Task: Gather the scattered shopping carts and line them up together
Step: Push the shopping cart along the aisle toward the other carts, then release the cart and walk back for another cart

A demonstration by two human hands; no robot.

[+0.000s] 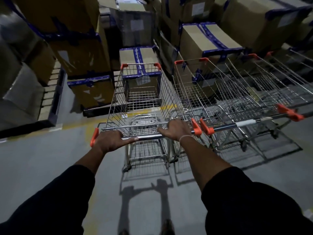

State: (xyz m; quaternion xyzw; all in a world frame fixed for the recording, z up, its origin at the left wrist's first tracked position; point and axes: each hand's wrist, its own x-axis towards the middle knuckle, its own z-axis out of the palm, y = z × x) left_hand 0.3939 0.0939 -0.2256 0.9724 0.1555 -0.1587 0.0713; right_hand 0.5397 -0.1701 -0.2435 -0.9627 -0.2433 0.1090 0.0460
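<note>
Wire shopping cart (pixel 144 99), chrome with orange corner caps, stands upright at centre, basket empty, nose toward 12 o'clock. Its handle bar (pixel 147 137) lies crosswise at 6 o'clock. Second cart (pixel 211 92), same make, stands just beside at 3 o'clock, roughly parallel, handle ends nearly touching. Further carts (pixel 271 82) nested beyond, at 2 o'clock.

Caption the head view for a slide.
Both hands grip a cart handle beside parked carts.
</note>
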